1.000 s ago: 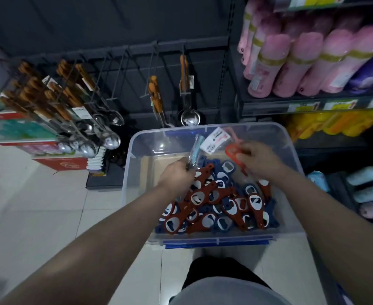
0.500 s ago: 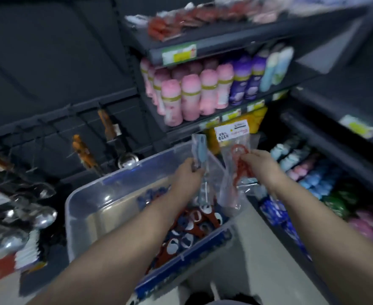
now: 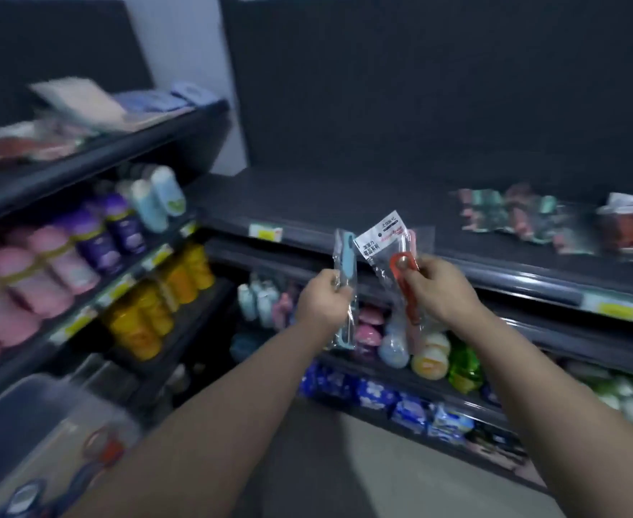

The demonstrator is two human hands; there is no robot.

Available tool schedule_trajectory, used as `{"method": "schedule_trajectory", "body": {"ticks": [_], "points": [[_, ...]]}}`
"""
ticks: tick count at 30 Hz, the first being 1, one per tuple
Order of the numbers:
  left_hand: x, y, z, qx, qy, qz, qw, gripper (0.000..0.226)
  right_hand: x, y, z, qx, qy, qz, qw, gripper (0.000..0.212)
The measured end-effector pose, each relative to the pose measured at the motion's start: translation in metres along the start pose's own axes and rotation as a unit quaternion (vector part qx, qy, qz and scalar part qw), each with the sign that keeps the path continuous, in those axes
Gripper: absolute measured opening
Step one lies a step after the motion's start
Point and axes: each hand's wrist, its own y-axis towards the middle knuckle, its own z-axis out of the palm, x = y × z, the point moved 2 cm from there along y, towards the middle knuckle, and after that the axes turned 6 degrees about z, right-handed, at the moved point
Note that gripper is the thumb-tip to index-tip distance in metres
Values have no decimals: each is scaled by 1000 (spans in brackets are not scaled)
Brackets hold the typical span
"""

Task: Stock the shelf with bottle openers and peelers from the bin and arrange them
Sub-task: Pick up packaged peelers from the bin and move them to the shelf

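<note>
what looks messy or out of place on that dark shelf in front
The packets at the right of the dark shelf lie in a loose, overlapping heap rather than in rows, while the rest of that shelf is bare. The image is blurred, so I cannot tell what they are. Nothing looks spilled or broken.

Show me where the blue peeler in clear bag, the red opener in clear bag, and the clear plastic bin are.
blue peeler in clear bag (image 3: 346, 260), head view, upper handle.
red opener in clear bag (image 3: 406, 289), head view, handle.
clear plastic bin (image 3: 27, 413), head view, rim.
</note>
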Motion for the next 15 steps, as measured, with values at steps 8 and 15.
{"method": "schedule_trajectory", "body": {"ticks": [8, 15], "points": [[-123, 25, 165, 95, -1, 85, 992, 29, -112, 29, -152, -138, -30, 87, 986, 22], [-168, 63, 242, 144, 47, 119, 981, 29, -169, 59, -207, -187, 4, 131, 974, 25]]}}
